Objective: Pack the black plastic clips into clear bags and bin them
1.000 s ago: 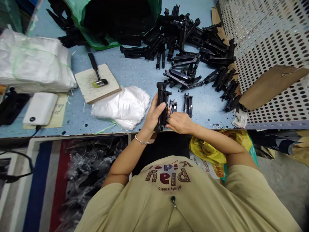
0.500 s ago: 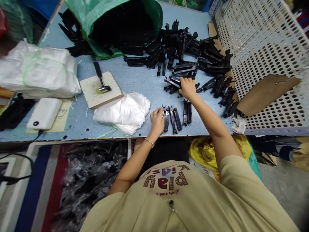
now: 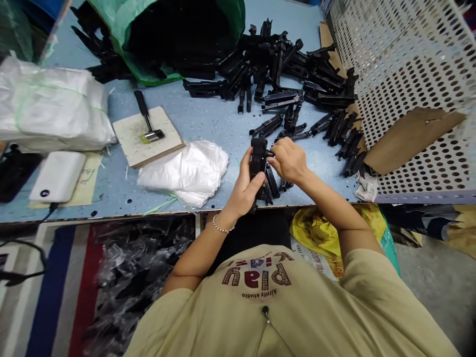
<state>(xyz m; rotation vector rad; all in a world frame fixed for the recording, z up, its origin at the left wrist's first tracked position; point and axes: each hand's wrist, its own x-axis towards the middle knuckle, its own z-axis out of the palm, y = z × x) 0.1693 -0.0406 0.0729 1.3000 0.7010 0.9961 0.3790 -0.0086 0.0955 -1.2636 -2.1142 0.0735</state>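
Nearest the camera: the person's beige shirt (image 3: pixel 267 307), printed lettering on the chest. Below the table edge, a pile of bagged black parts (image 3: pixel 137 267) to the left and a yellow bag (image 3: pixel 316 233) to the right.

Left hand (image 3: pixel 245 188), bead bracelet on the wrist, is wrapped around a black plastic part (image 3: pixel 258 153) and holds it upright just above the near edge of the blue table (image 3: pixel 208 119). Fingers closed on the part's lower body. Right hand (image 3: pixel 288 159) meets the same part from the right, fingertips pinched at its upper side; whether it also grips a separate small piece cannot be told. Beneath both hands, a few finished-looking black pieces (image 3: pixel 273 183) lie side by side on the table, partly hidden.

Left of the hands: a flat stack of clear plastic bags (image 3: pixel 186 168). Behind that, a small wooden board (image 3: pixel 147 135) with a hammer (image 3: pixel 148 119) lying on it, head toward the near side. Further left, a white power bank (image 3: pixel 57 176) on a paper sheet, and a large bundle of white bags (image 3: pixel 48 109).

Beyond the hands: a scattered heap of black parts (image 3: pixel 290 74) across the middle and right of the table. Far edge: a green sack (image 3: pixel 167 34), open, dark inside. Right side: a white perforated panel (image 3: pixel 405 74) with a cardboard piece (image 3: pixel 409 136) leaning on it.
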